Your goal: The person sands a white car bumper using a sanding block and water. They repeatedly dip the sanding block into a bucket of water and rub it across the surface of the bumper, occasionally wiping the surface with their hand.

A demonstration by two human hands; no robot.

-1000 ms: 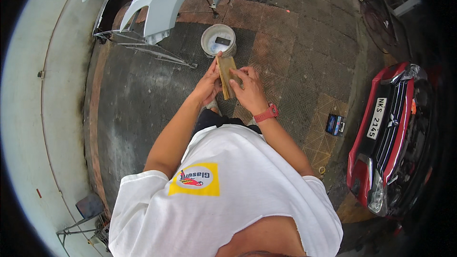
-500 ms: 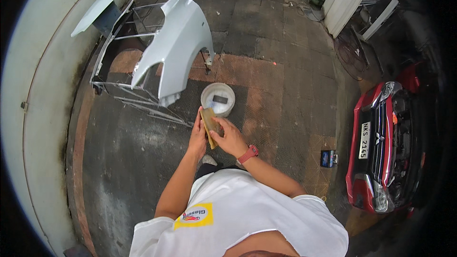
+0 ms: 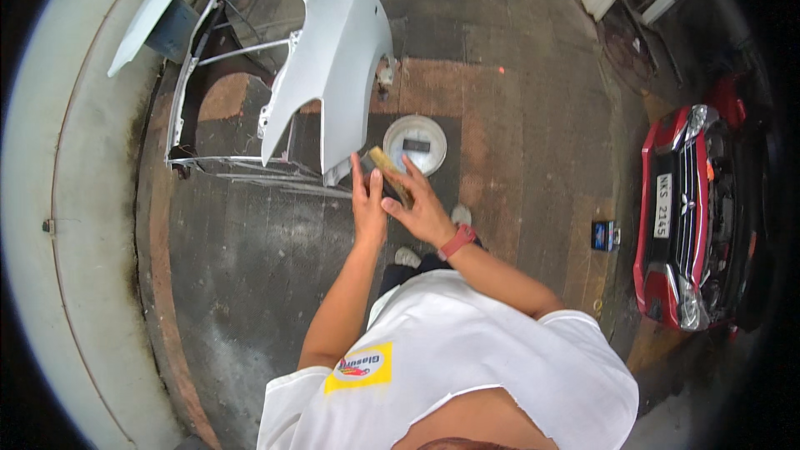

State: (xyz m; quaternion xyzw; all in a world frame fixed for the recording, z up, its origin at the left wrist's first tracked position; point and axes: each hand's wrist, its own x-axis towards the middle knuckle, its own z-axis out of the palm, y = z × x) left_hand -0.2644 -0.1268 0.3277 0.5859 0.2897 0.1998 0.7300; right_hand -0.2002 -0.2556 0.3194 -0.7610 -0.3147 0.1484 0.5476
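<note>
My left hand [image 3: 368, 212] and my right hand [image 3: 425, 212] meet above the floor at a tan, flat, sheet-like piece [image 3: 385, 160], blurred, perhaps sandpaper. A dark grey part of it shows between the stretched fingers and thumb of my left hand. My right hand, with a red watch [image 3: 457, 242] at the wrist, has its fingers and thumb on the tan side. Just beyond the hands stands a white bucket [image 3: 437, 137] of cloudy, sudsy water. A dark rectangular block [image 3: 416, 147] shows inside the bucket.
Ahead on the left, a pale car fender [image 3: 343, 50] rests on a metal-tube stand [image 3: 250, 54]. A white panel [image 3: 150, 17] is by the left wall [image 3: 62, 158]. A red car front [image 3: 667, 217] is at the right, with a small blue-black box [image 3: 602, 236] near it.
The view has shifted, so the fender and bucket appear further right and higher. My hands are turned, the tan piece tilts the other way, and its dark part now shows.
</note>
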